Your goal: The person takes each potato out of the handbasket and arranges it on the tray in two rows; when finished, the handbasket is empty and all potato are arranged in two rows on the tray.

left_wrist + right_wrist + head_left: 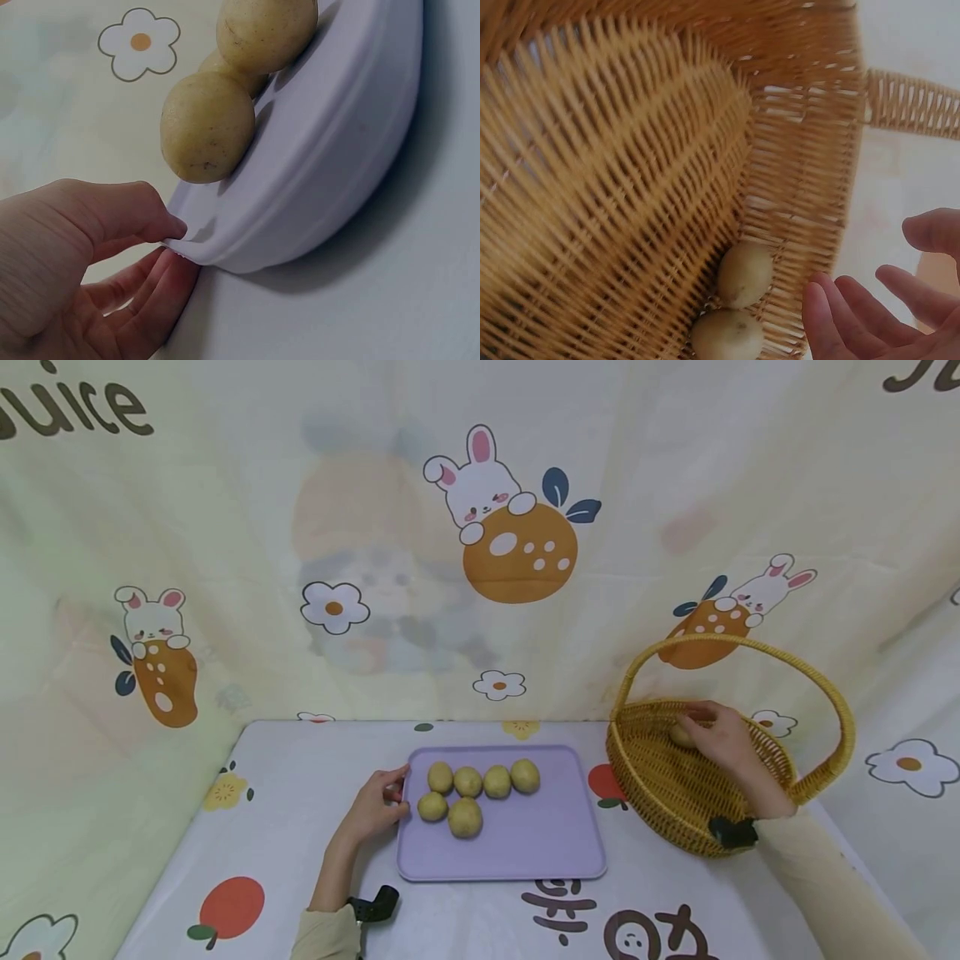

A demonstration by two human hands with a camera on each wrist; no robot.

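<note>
Several potatoes (465,817) lie in two rows on the left half of a lilac tray (525,852). At the tray's left end, my left hand (377,804) pinches the rim, thumb on top and fingers underneath, as the left wrist view shows. My right hand (717,737) reaches over the wicker basket (637,768) on the right, near its far wall. In the right wrist view two potatoes (745,274) rest on the basket's bottom against the side wall. The fingers (821,319) of that hand are spread apart beside them, holding nothing.
The basket's tall arched handle (821,681) rises over its opening, on the right arm's side. A patterned cloth (315,835) covers the table, and a printed curtain (390,677) hangs along the back and sides.
</note>
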